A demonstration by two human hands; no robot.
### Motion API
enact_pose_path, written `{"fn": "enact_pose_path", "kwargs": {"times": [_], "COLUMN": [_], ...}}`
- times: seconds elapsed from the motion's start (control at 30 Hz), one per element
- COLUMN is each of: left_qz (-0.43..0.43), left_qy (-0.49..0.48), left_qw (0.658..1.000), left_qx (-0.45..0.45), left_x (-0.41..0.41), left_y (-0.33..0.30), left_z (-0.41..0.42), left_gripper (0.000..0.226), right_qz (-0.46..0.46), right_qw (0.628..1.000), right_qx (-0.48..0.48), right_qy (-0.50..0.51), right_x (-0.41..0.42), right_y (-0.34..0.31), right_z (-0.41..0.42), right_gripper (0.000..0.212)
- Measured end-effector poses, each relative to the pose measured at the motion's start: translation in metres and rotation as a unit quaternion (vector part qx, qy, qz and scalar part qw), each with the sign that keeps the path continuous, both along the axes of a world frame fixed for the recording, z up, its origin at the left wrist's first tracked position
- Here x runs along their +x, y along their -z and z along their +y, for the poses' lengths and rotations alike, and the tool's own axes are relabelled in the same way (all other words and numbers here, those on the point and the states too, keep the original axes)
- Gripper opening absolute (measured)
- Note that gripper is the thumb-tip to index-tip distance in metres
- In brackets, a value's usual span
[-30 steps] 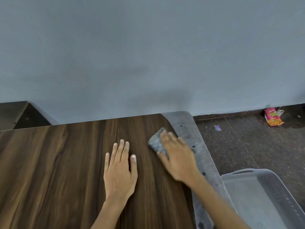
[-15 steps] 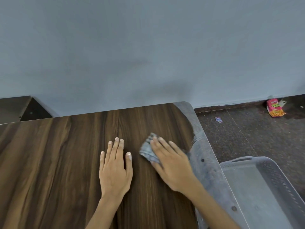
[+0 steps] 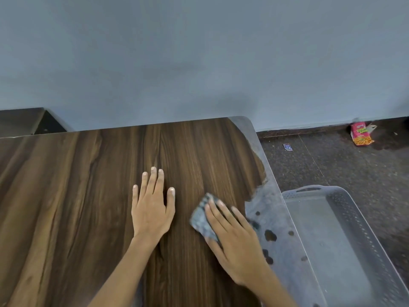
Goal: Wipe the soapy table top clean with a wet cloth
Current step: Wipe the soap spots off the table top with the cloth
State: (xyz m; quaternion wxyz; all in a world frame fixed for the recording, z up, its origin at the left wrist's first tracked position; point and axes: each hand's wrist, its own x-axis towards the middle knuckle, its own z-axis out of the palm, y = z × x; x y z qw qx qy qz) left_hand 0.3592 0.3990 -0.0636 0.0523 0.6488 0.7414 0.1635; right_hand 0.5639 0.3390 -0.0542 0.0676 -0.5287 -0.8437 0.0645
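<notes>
A dark wood-grain table top [image 3: 77, 196] fills the lower left of the head view. A grey soapy film [image 3: 272, 213] with dark bare spots runs along its right edge. My right hand [image 3: 234, 238] presses a folded grey cloth [image 3: 200, 218] flat onto the wood with straight fingers, just left of the film. Most of the cloth is hidden under the fingers. My left hand [image 3: 152, 207] lies flat on the table beside it, fingers straight and spread, a short gap from the cloth.
A grey plastic basket [image 3: 345, 247] stands on the floor right against the table's right edge. Behind the table rises a grey wall. On the dark floor lie a red snack packet [image 3: 360, 134] and a small scrap [image 3: 287, 147].
My right hand has drawn the cloth toward me and slightly left, down the table beside the soapy strip. The view has tilted, showing more of the table. My left hand has stayed flat.
</notes>
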Motion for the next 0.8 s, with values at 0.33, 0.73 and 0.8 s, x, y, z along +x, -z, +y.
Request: {"fn": "enact_pose_path", "kwargs": {"times": [0.33, 0.73, 0.8], "left_qz": [0.001, -0.01, -0.011], "left_qy": [0.002, 0.005, 0.009], "left_qw": [1.0, 0.998, 0.997], "left_qx": [-0.031, -0.068, -0.072], "left_x": [0.0, -0.003, -0.004], "left_y": [-0.011, -0.006, -0.006], "left_z": [-0.038, -0.098, -0.105], "left_gripper": [0.063, 0.055, 0.056], "right_qz": [0.005, -0.009, -0.011], "right_qw": [0.978, 0.989, 0.976], "right_qx": [0.007, -0.005, -0.006], "right_qy": [0.211, 0.15, 0.219], "right_x": [0.013, 0.065, 0.051], "right_y": [0.0, 0.0, -0.002], "right_z": [0.031, -0.136, -0.092], "right_gripper": [0.062, 0.054, 0.057]}}
